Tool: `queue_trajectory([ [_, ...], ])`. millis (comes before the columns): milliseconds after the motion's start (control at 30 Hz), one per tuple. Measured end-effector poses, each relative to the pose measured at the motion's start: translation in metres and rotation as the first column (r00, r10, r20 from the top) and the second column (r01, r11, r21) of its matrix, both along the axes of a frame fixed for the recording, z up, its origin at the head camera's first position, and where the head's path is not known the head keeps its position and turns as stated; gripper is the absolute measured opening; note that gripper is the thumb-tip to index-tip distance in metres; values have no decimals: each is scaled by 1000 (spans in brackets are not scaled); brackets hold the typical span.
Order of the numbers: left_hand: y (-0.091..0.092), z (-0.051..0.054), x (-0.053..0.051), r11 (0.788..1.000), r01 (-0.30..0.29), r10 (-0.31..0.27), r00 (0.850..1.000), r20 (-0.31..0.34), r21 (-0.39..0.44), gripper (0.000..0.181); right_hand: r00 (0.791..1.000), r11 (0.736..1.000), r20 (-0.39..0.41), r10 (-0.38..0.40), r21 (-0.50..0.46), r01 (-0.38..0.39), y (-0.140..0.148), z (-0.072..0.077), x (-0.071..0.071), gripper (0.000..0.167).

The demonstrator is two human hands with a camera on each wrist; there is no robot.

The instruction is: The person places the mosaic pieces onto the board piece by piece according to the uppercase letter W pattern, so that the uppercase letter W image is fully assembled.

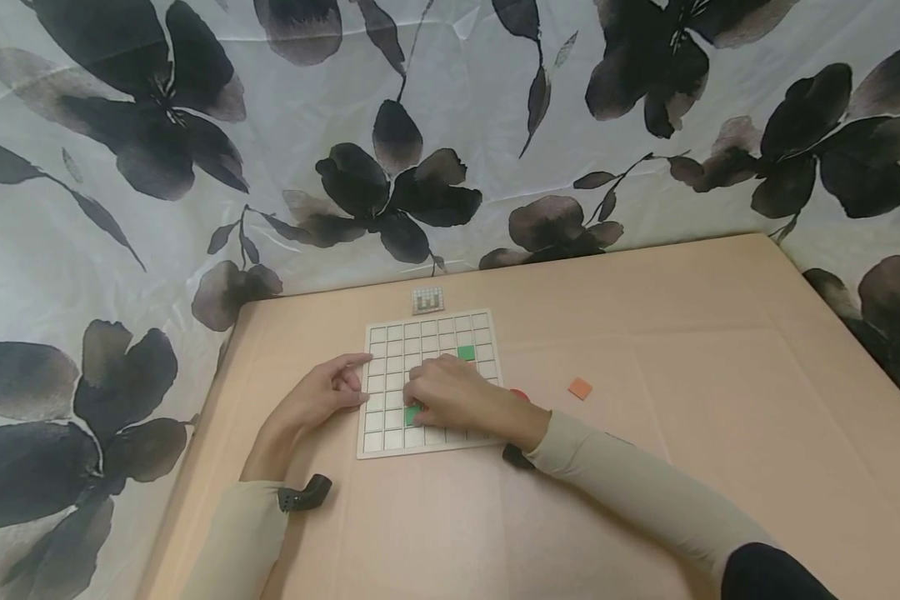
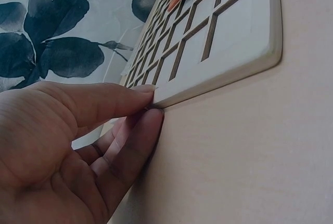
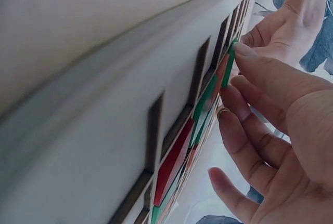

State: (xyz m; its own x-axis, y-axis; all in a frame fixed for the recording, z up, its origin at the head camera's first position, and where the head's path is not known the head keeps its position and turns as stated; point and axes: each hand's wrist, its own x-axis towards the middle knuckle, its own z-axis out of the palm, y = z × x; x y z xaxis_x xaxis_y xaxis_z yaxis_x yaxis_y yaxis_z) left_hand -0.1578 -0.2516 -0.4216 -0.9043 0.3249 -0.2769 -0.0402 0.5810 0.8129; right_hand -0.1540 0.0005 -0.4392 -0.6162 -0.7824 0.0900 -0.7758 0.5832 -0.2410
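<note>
A white board with a grid of square recesses lies on the table. My left hand is at its left edge, and in the left wrist view the thumb and a finger pinch the rim. Over the lower middle of the grid, my right hand holds a green square tile between thumb and forefinger, tilted against the board. Red, orange and other green tiles sit in recesses nearby. Another green tile shows beyond the right hand, which hides part of the grid.
An orange square tile lies on the table right of the board. Beside the right wrist a red piece is partly hidden. A small grid-patterned card lies behind the board. A floral cloth hangs along the table's far edge.
</note>
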Motion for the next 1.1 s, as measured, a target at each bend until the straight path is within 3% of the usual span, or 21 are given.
queue_trajectory([
  [33, 2, 4, 2, 1000, 0, 0, 1000, 3, 4, 65, 1000, 1000, 4, -5, 3, 5, -1, 0, 0, 14],
  [233, 1, 1, 1, 1000, 10, -10, 1000, 5, 18, 66, 1000, 1000, 24, -18, 8, 17, -2, 0, 0, 22],
  [967, 4, 10, 4, 1000, 3, -3, 1000, 6, -19, 64, 1000, 1000, 27, 10, -22, -10, 7, 0, -2, 18],
  [1100, 2, 6, 2, 1000, 2, -2, 1000, 10, -17, 64, 999, 999, 32, -19, -39, 20, 14, 2, -4, 14],
])
